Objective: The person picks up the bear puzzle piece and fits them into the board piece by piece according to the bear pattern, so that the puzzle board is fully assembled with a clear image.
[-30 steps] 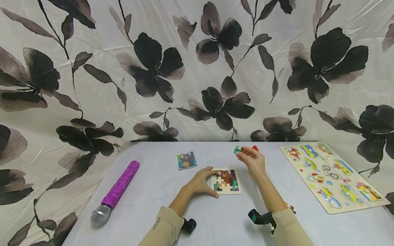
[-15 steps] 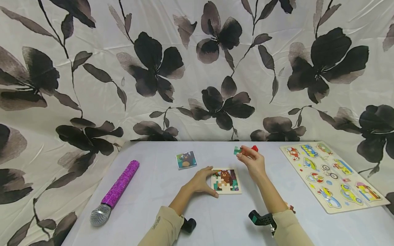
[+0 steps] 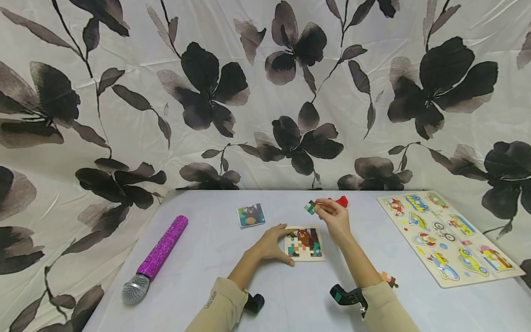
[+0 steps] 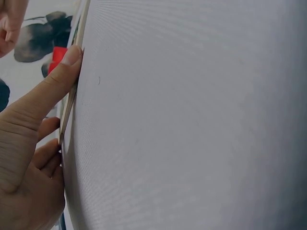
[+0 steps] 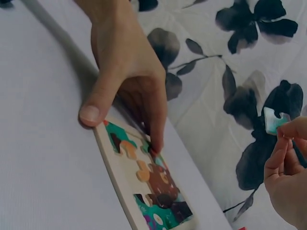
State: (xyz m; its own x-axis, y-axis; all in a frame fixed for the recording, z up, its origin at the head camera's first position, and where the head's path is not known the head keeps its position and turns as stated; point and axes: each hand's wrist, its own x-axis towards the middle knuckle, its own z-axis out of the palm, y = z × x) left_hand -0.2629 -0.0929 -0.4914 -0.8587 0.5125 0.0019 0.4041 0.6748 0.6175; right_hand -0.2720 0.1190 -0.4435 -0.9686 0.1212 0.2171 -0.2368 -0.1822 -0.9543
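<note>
A small square wooden jigsaw puzzle board (image 3: 306, 253) with a bear picture lies on the white table, its lower middle showing bare wood. Along its left side, my left hand (image 3: 267, 245) grips it, thumb at the near corner and fingers at the far edge. Above the table behind the board, my right hand (image 3: 338, 221) pinches a green and brown puzzle piece (image 3: 309, 207) between thumb and fingertips. The right wrist view shows the same puzzle piece (image 5: 271, 120) held in the air, tilted and apart from the board.
A bear picture card (image 3: 250, 215) lies behind the left hand. To the left is a microphone (image 3: 163, 251) with a glittery magenta handle. A red object (image 3: 343, 201) sits behind the right hand. Loose puzzle pieces (image 3: 390, 279) lie beside the right sleeve; a vehicle puzzle board (image 3: 419, 219) lies right.
My right hand has moved slightly left and turned the pinched puzzle piece. More of the red object and the loose pieces shows. The left hand and the board have stayed put.
</note>
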